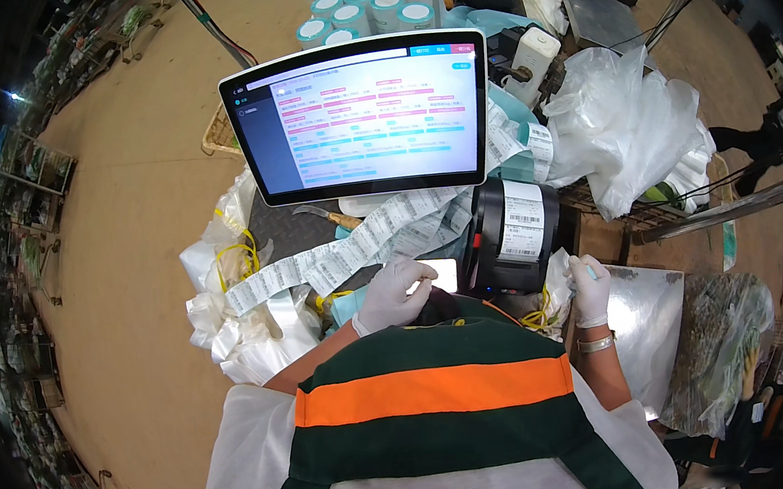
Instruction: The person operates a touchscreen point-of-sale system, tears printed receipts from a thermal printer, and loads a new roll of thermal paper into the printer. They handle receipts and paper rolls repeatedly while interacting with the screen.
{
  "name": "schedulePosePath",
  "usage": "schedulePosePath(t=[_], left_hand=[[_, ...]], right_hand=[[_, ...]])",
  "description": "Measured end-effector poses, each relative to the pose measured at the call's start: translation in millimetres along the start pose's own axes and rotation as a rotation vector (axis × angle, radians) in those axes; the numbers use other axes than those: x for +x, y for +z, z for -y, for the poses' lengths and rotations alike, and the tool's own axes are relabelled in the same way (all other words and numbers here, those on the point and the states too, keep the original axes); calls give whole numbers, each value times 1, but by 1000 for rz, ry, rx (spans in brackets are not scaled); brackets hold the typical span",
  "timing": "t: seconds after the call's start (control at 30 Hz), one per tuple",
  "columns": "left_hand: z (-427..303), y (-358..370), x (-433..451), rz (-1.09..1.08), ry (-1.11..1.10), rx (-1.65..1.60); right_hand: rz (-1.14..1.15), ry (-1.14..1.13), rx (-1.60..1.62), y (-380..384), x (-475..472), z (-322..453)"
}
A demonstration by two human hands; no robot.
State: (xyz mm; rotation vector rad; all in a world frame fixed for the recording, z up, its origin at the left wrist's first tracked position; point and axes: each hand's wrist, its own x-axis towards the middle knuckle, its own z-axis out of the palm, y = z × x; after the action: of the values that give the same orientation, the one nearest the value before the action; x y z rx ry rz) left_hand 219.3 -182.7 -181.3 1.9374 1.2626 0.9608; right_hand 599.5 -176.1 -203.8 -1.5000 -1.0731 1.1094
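My left hand (397, 295), in a white glove, has curled fingers beside a white rectangular object (445, 275); whether it grips anything cannot be made out. My right hand (591, 288), also gloved, is closed around a small light-blue piece (591, 272) right of the printer. Between the hands and a little beyond stands a black label printer (479, 257), a strip of printed labels (521, 220) over its top. Long strips of printed labels (349, 252) lie across the cart top. A lit touchscreen monitor (364, 118) stands beyond them.
A curved knife with a wooden handle (342, 219) lies below the monitor. White plastic bags (264, 329) hang at left, and more bags (622, 120) bulge at right. Label rolls (346, 16) stand behind the monitor. A metal plate (647, 325) and wrapped greens (714, 354) are at my right.
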Motion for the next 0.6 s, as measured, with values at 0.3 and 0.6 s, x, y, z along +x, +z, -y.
schedulePosePath(t=[0.3, 0.6], left_hand=[[3, 0, 4, 51, 22, 39], [0, 0, 7, 150, -94, -17]], right_hand=[[-31, 143, -180, -25, -6, -112], [122, 155, -475, -3, -18, -126]])
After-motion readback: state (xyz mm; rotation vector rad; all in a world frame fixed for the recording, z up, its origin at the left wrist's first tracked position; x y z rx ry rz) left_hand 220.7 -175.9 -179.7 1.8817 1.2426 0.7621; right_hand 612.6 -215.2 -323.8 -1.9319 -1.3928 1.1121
